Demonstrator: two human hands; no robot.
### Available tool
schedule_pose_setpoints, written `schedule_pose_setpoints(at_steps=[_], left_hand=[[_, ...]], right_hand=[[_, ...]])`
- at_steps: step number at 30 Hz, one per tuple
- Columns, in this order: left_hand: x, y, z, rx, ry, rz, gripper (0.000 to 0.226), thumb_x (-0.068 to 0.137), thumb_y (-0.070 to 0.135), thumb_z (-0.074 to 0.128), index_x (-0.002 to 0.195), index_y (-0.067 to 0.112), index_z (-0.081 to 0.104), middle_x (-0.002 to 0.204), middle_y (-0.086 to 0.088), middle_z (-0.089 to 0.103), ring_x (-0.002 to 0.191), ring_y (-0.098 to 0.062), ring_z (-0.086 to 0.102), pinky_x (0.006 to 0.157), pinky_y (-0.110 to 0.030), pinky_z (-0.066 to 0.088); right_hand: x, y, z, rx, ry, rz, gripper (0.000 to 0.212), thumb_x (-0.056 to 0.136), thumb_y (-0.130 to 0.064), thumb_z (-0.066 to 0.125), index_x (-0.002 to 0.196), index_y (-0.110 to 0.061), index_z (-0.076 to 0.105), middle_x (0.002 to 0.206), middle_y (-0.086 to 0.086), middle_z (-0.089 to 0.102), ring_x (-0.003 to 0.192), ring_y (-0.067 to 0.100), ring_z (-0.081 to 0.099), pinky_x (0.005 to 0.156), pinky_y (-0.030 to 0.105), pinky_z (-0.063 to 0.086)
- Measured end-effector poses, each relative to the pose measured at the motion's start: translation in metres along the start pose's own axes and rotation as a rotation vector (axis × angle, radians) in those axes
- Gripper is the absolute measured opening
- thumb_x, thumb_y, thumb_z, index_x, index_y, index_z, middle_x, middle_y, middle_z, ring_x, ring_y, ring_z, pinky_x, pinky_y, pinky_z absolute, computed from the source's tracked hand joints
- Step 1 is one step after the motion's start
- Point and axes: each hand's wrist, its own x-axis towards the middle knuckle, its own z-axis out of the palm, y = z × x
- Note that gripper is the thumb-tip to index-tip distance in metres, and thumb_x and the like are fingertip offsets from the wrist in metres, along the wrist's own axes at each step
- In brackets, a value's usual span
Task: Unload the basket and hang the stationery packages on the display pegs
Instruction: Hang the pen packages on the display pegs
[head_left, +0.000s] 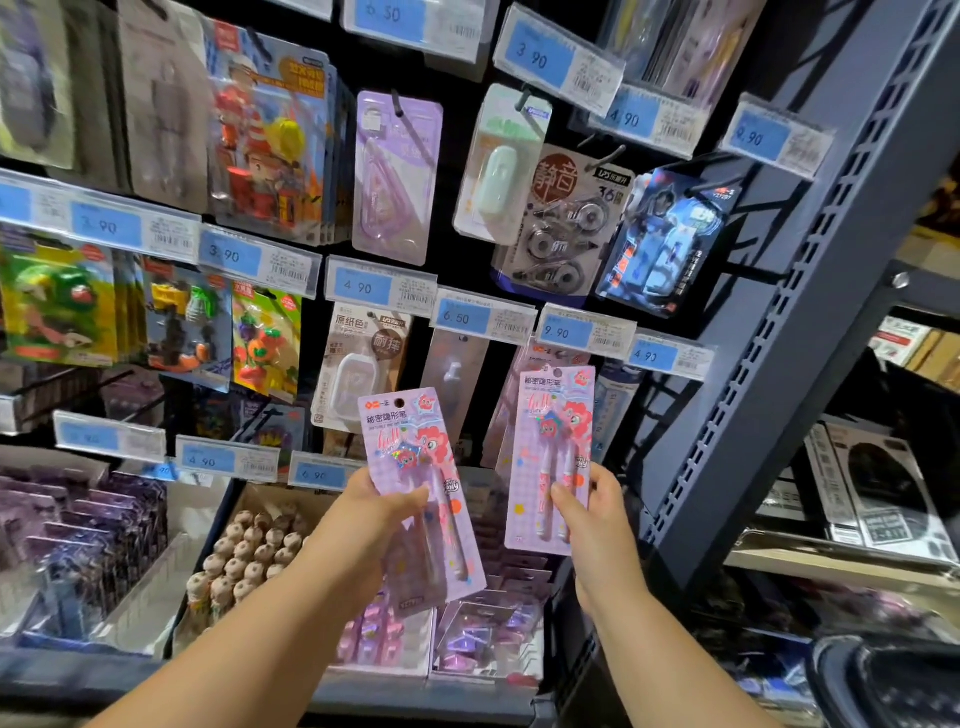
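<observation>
— What's the place like?

— A dark pegboard wall crowded with hanging stationery and blue price tags, framed by a grey slotted steel upright. Below sit trays; one box holds little brown figures.

— And the packages?

— Two matching lilac blister cards with a pink pony and pens. The left hand has its grip clamped on the left package, tilted; the right hand pinches the right package, upright, before the pegs.

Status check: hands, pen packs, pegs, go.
Left hand holds one pen pack. Right hand holds another, raised toward pegs. Neither hung. Nothing blocking.
</observation>
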Motion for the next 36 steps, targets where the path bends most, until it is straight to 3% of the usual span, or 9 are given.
schedule_pose_setpoints(at_steps=[1,3,6,8,15,22,27,32,36], left_hand=[[-0.001,0.000,0.001,-0.003,0.006,-0.001,0.022,0.096,-0.003,0.053,0.112,0.011,0.061,0.097,-0.018,0.070,0.058,-0.019,0.065,0.046,-0.026,0.049],[-0.002,0.001,0.000,-0.016,0.008,0.000,0.024,0.096,-0.004,0.053,0.112,0.012,0.060,0.098,-0.014,0.072,0.063,-0.020,0.068,0.046,-0.029,0.052],[-0.003,0.002,-0.002,-0.005,0.007,0.014,0.029,0.095,-0.001,0.056,0.120,0.012,0.060,0.107,-0.015,0.072,0.097,-0.041,0.068,0.085,-0.059,0.055],[-0.003,0.003,-0.005,-0.020,0.023,0.015,0.029,0.094,0.000,0.058,0.121,0.011,0.061,0.108,-0.017,0.072,0.103,-0.045,0.065,0.094,-0.065,0.048],[-0.002,0.003,-0.009,-0.038,0.015,0.008,0.027,0.094,0.001,0.057,0.120,0.011,0.061,0.106,-0.016,0.073,0.097,-0.042,0.069,0.082,-0.055,0.057],[-0.001,0.004,-0.009,-0.026,0.032,0.005,0.024,0.093,0.002,0.060,0.114,0.012,0.064,0.104,-0.016,0.074,0.093,-0.040,0.070,0.073,-0.047,0.058],[-0.003,0.005,-0.009,-0.012,0.041,0.019,0.023,0.091,0.005,0.064,0.113,0.013,0.067,0.104,-0.015,0.074,0.099,-0.042,0.066,0.095,-0.063,0.045],[-0.002,0.003,-0.005,-0.025,0.034,0.018,0.023,0.090,0.005,0.066,0.110,0.015,0.069,0.106,-0.017,0.073,0.098,-0.041,0.064,0.095,-0.060,0.045],[-0.005,0.005,-0.001,-0.022,0.008,0.005,0.027,0.089,0.006,0.067,0.116,0.014,0.065,0.108,-0.017,0.072,0.099,-0.041,0.066,0.093,-0.060,0.050]], right_hand=[[0.001,-0.001,0.000,0.004,0.007,-0.012,0.025,0.096,-0.012,0.058,0.109,-0.033,0.056,0.111,-0.003,0.067,0.105,0.017,0.064,0.095,0.040,0.050],[0.003,-0.002,0.002,0.015,0.015,-0.026,0.024,0.096,-0.012,0.058,0.108,-0.032,0.056,0.112,-0.002,0.067,0.105,0.018,0.064,0.095,0.040,0.049],[0.007,-0.004,0.004,0.031,0.020,-0.035,0.023,0.097,-0.013,0.057,0.112,-0.030,0.056,0.114,-0.003,0.066,0.106,0.015,0.063,0.087,0.033,0.048],[0.011,-0.005,0.005,0.033,0.040,-0.037,0.023,0.097,-0.015,0.057,0.117,-0.027,0.056,0.114,-0.003,0.066,0.105,0.015,0.063,0.082,0.030,0.047],[0.020,-0.005,0.012,0.025,0.086,-0.040,0.024,0.097,-0.017,0.058,0.113,-0.034,0.057,0.112,-0.007,0.067,0.102,0.011,0.063,0.089,0.035,0.049],[0.029,0.002,0.023,-0.010,0.123,-0.017,0.024,0.095,-0.021,0.061,0.118,-0.028,0.059,0.109,-0.010,0.067,0.101,0.011,0.063,0.088,0.033,0.049],[0.029,0.006,0.021,-0.057,0.140,-0.002,0.023,0.093,-0.025,0.064,0.116,-0.023,0.063,0.103,-0.005,0.069,0.094,0.014,0.064,0.074,0.027,0.046],[0.020,0.000,0.012,-0.372,0.284,0.012,0.034,0.094,-0.037,0.060,0.124,-0.026,0.050,0.115,-0.005,0.050,0.096,0.016,0.050,0.076,0.030,0.036],[0.002,-0.011,0.019,-0.341,0.047,-0.099,0.006,0.095,-0.032,0.057,0.094,-0.026,0.058,0.097,-0.002,0.061,0.093,0.020,0.058,0.075,0.034,0.045]])
